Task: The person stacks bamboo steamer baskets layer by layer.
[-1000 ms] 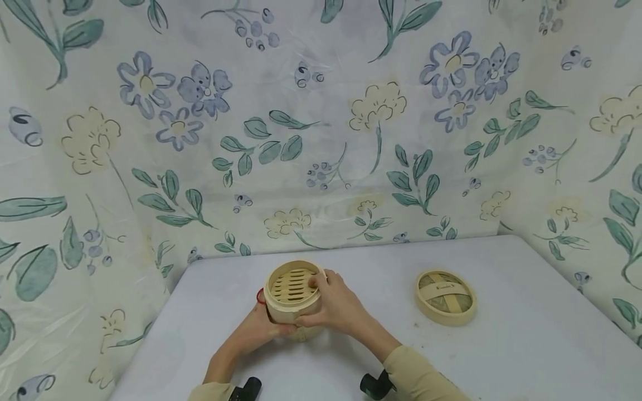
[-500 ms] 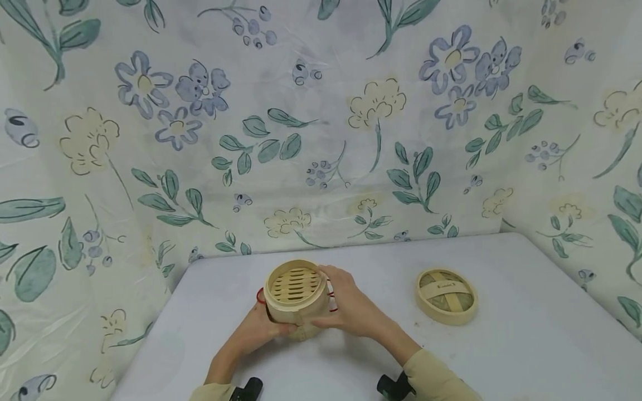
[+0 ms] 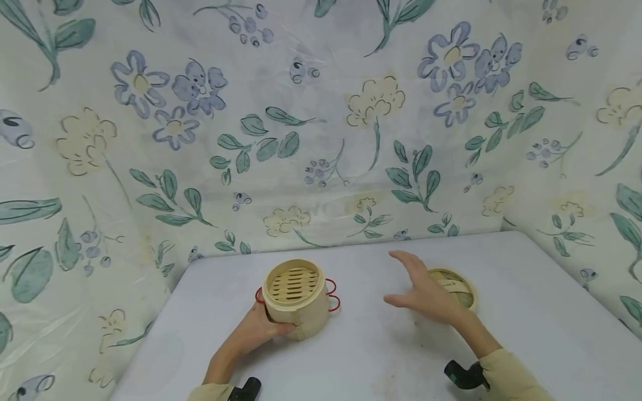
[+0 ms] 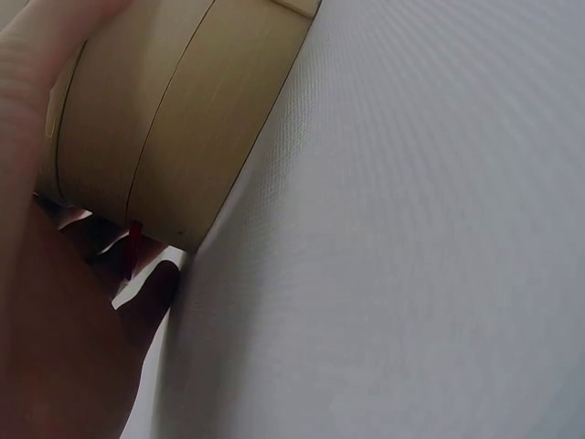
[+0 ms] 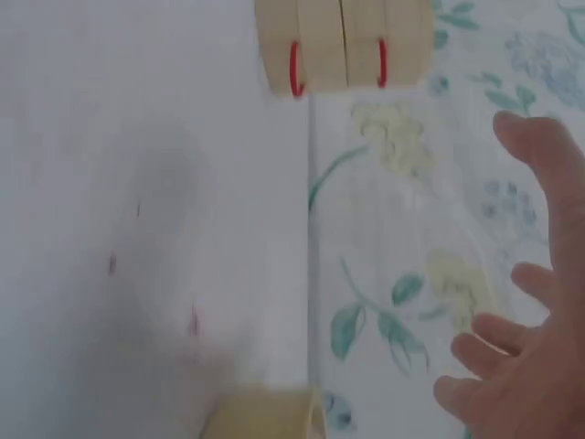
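Observation:
A stack of two small bamboo steamer baskets (image 3: 297, 303) stands on the table left of centre, its slatted floor facing up and red loops on its sides. My left hand (image 3: 261, 323) grips the stack from the left, thumb across its front; in the left wrist view, fingers curl behind the basket wall (image 4: 164, 110) near a red loop. Well to the right, my right hand (image 3: 426, 292) is raised with fingers spread, holding nothing. It overlaps the woven bamboo lid (image 3: 463, 295) in the head view. In the right wrist view the lid (image 5: 260, 416) shows at the bottom edge.
The white table (image 3: 371, 356) carries a few small brown specks near its middle. A floral cloth (image 3: 321, 139) hangs behind it and along the sides. Each forearm has a black wrist device, such as the right one (image 3: 463, 374).
My right hand has let go of the steamer stack and moved right to the lid. The left hand keeps its grip, and the stack has stayed in place.

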A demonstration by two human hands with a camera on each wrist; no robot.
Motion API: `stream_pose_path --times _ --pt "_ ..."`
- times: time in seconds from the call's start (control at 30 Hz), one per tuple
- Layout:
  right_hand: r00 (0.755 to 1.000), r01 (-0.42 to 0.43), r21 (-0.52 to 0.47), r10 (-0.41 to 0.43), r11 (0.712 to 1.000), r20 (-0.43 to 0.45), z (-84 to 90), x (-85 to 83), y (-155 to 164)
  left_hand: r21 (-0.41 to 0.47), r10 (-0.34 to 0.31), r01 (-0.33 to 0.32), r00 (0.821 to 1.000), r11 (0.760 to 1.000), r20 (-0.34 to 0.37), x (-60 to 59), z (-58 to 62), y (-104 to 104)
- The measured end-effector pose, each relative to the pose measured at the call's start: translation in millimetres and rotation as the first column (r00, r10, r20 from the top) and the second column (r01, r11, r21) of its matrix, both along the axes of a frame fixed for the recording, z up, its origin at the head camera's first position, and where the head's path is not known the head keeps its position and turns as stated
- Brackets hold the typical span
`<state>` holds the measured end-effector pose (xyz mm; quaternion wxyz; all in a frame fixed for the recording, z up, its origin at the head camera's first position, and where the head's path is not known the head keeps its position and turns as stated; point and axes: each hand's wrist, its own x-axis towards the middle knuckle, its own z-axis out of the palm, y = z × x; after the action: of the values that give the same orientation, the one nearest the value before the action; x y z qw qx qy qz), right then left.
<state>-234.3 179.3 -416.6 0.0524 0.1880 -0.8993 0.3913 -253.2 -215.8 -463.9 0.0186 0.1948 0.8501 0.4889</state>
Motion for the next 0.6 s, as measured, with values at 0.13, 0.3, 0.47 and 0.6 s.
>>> stream_pose_path --times 0.13,0.3,0.47,0.6 --pt "1.000 -0.003 0.022 0.004 1.000 -0.029 -5.1 0.3 34 -0.019 0.034 -0.033 0.998 0.999 0.052 -0.5 -1.5 5" --pt "0.997 -0.017 0.115 0.026 0.993 -0.071 -9.4 1.5 71 -0.027 0.056 -0.054 0.995 0.998 0.085 -0.3 -2.1 8" --pt "1.000 0.020 0.152 -0.022 0.988 0.015 -8.0 3.0 99 0.004 0.010 -0.010 0.998 1.000 0.058 -1.0 -1.0 5" --pt "0.996 0.020 0.147 -0.032 0.989 0.079 -14.8 0.2 109 0.006 -0.007 0.007 1.000 1.000 0.026 -0.6 -0.7 1"
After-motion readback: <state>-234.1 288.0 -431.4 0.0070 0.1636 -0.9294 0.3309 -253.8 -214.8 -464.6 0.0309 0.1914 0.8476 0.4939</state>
